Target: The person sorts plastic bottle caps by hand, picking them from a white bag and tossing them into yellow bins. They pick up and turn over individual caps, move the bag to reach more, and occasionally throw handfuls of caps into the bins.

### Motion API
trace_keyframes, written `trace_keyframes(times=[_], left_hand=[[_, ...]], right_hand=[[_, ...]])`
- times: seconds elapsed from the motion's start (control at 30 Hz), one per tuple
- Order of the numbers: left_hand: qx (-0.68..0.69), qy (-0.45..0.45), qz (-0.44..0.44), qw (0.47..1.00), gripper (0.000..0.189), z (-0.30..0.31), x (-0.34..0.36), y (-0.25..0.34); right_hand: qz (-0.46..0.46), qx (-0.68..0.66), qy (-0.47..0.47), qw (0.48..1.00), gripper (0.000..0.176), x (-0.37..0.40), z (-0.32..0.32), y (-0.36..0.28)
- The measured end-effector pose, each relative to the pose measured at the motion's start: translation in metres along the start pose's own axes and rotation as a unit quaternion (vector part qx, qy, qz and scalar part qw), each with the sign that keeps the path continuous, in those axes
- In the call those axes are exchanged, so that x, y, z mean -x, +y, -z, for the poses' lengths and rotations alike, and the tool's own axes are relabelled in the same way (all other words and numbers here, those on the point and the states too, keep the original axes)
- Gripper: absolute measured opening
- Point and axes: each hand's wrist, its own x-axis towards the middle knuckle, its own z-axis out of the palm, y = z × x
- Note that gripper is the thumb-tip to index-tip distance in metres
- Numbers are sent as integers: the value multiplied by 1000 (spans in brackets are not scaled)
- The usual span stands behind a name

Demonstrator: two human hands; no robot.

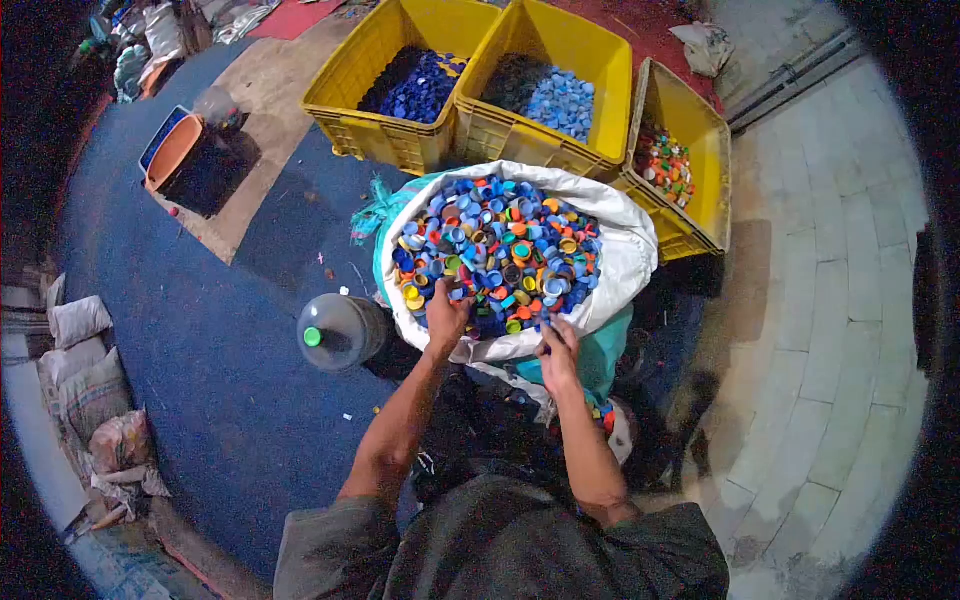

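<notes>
A large white sack (pixel 625 235) with its rim rolled open is heaped with plastic bottle caps (pixel 490 240) in blue, orange, yellow, green and red. My left hand (pixel 447 315) reaches over the near rim into the caps, its fingers a little apart and touching the pile. Just to its right, my right hand (pixel 559 352) is above the sack's near edge. Its fingers are pinched at a dark blue bottle cap (pixel 544 319), partly covered by the fingertips.
Behind the sack stand yellow crates holding dark blue caps (pixel 420 90), light blue caps (pixel 562 103) and mixed caps (pixel 665 165). A clear jug with a green lid (pixel 345 333) is left of the sack. An orange basin (pixel 173 152) sits farther left; filled sacks (pixel 90 375) line the left side.
</notes>
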Motion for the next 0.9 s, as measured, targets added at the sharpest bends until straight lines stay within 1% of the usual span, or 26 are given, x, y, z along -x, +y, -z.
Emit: trace_keyframes(times=[0.07, 0.1, 0.17, 0.2, 0.27, 0.33, 0.43, 0.47, 0.57, 0.6, 0.7, 0.73, 0.77, 0.8, 0.83, 0.9], left_hand=[[-8, -36, -9, 999, 45, 6, -9, 10], [-11, -42, -31, 999, 44, -13, -5, 15], [-51, -41, -94, 993, 44, -13, -18, 7], [-58, -61, -83, 993, 47, -9, -22, 10], [-114, -92, -73, 986, 49, -13, -30, 3], [-160, -109, -74, 978, 51, -12, -35, 12], [-174, -132, -87, 972, 52, -11, -36, 28], [-184, -150, -67, 969, 54, -15, -40, 22], [-151, -112, -125, 974, 54, -23, -45, 5], [-131, -73, -166, 975, 44, -20, -42, 10], [2, -24, -38, 999, 29, -26, -35, 15], [222, -98, 186, 952, 21, -14, -25, 49], [302, -122, 236, 915, 19, -17, -23, 44], [415, -148, 289, 850, 20, -22, -18, 44], [519, -176, 336, 766, 24, -28, -10, 48], [532, -232, 345, 738, 28, -33, 9, 70]], right_hand=[[-3, -14, -4, 1000, 36, 15, 5, 3], [-12, -16, 4, 1000, 36, 26, 22, -13], [-34, -54, -3, 998, 35, 37, 19, -10], [-48, -63, 3, 997, 33, 39, 19, -5], [-58, -78, 1, 995, 32, 44, 23, -2], [-64, -89, 7, 994, 31, 48, 22, -4], [-73, -91, 6, 993, 39, 46, 21, -2], [-62, -81, -2, 995, 38, 42, 23, 2], [-66, -97, 2, 993, 36, 43, 16, -4], [-60, -90, 23, 994, 32, 42, 15, -4], [-82, -248, 16, 965, 29, 30, 25, -5], [-87, -249, 36, 964, 34, 33, 21, -13], [-83, -267, 30, 960, 35, 32, 21, -17], [-77, -287, 23, 955, 35, 31, 21, -18], [-69, -307, 15, 949, 36, 28, 23, -20], [-81, -332, -26, 940, 35, 20, 34, -16]])
